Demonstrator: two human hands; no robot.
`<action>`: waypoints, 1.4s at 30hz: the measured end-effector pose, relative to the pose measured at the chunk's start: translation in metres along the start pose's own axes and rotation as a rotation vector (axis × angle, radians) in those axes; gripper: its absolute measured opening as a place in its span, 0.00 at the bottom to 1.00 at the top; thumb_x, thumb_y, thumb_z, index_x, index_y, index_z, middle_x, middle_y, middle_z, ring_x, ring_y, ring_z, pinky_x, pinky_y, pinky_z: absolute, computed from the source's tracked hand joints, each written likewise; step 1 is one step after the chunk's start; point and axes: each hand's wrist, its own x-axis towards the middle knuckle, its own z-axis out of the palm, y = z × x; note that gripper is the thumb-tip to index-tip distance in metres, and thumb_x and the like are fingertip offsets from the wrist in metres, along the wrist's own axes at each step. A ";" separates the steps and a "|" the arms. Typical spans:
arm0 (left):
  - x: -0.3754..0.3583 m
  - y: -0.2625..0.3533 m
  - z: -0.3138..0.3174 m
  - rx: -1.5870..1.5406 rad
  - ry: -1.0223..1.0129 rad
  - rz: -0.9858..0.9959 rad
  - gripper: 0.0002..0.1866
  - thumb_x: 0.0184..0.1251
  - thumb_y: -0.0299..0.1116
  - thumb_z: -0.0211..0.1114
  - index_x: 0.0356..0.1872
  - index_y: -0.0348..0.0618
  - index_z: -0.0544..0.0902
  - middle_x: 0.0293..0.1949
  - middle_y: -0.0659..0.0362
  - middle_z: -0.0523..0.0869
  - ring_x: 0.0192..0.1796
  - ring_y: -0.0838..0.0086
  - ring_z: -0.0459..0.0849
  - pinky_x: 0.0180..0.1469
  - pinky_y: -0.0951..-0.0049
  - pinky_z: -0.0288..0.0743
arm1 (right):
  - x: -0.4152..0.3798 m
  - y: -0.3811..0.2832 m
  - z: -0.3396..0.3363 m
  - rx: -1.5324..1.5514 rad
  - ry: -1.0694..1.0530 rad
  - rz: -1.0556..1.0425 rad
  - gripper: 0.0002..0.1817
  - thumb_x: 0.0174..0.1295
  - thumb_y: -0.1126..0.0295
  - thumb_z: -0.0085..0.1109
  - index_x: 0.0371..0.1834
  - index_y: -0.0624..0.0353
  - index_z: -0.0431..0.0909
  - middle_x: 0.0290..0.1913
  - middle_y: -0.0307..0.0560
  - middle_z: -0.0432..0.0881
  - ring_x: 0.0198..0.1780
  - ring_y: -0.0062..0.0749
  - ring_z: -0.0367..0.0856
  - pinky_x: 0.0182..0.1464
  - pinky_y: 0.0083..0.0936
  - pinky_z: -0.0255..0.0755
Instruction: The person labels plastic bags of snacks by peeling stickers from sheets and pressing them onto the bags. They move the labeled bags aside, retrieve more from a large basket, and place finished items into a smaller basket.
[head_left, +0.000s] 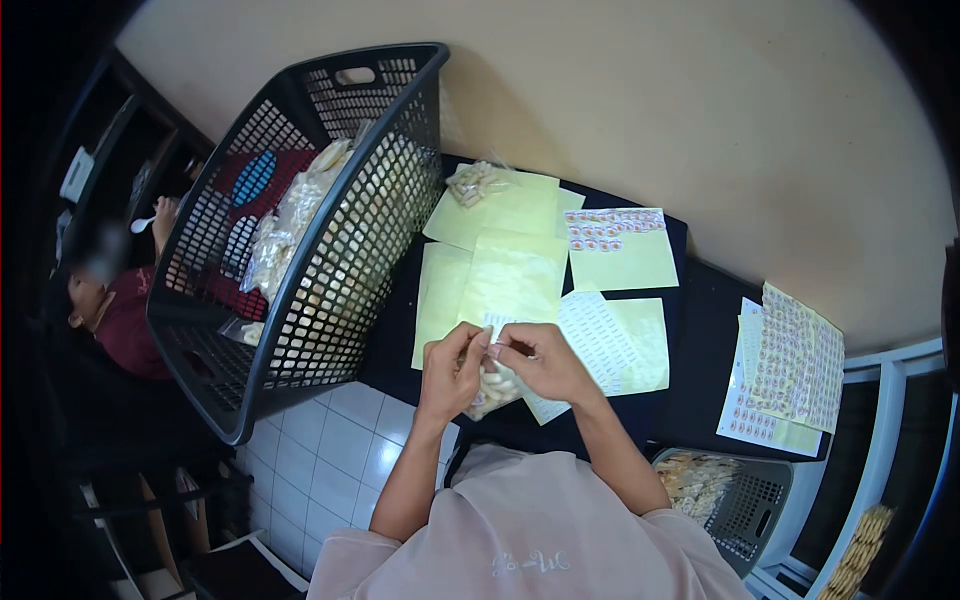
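Note:
A clear plastic bag of pale, finger-shaped pieces [492, 392] is between my hands at the table's near edge. My left hand [450, 368] is closed in a pinch at the top of the bag. From the other side, my right hand [545, 362] pinches the same spot, its thumb and fingertips almost meeting the left ones. The fingers partly hide the bag's upper end. Just beyond them lie yellow backing sheets [510, 275]. A sheet of small printed labels [598, 335] rests beside my right hand.
A large black basket [345, 265] holding bagged snacks stands tilted at left. Another small bag [475, 183] lies on the dark table [700, 330]. Round-sticker sheets [795, 355] are at right, above a grey basket [745, 515]. A person [130, 320] is behind the black basket, holding a white spoon.

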 end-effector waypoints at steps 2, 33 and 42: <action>-0.002 0.004 0.004 0.039 0.120 -0.030 0.11 0.71 0.29 0.58 0.29 0.31 0.79 0.16 0.59 0.78 0.20 0.82 0.77 0.23 0.77 0.67 | -0.007 0.001 0.008 -0.020 0.046 0.018 0.12 0.61 0.70 0.59 0.25 0.69 0.76 0.16 0.48 0.73 0.20 0.20 0.64 0.23 0.26 0.60; 0.008 -0.010 0.032 -0.344 -0.182 -0.030 0.18 0.63 0.20 0.63 0.55 0.37 0.79 0.39 0.58 0.81 0.43 0.76 0.80 0.49 0.75 0.75 | -0.124 -0.020 -0.116 -0.154 0.983 -0.008 0.12 0.61 0.83 0.50 0.41 0.68 0.83 0.42 0.53 0.85 0.36 0.31 0.85 0.32 0.22 0.81; 0.068 -0.072 0.009 -0.138 -0.045 -0.091 0.12 0.69 0.25 0.58 0.51 0.37 0.80 0.32 0.62 0.81 0.36 0.79 0.81 0.39 0.77 0.77 | -0.393 0.073 -0.219 -0.617 2.335 0.183 0.16 0.67 0.66 0.54 0.47 0.69 0.81 0.44 0.59 0.85 0.43 0.44 0.86 0.39 0.33 0.85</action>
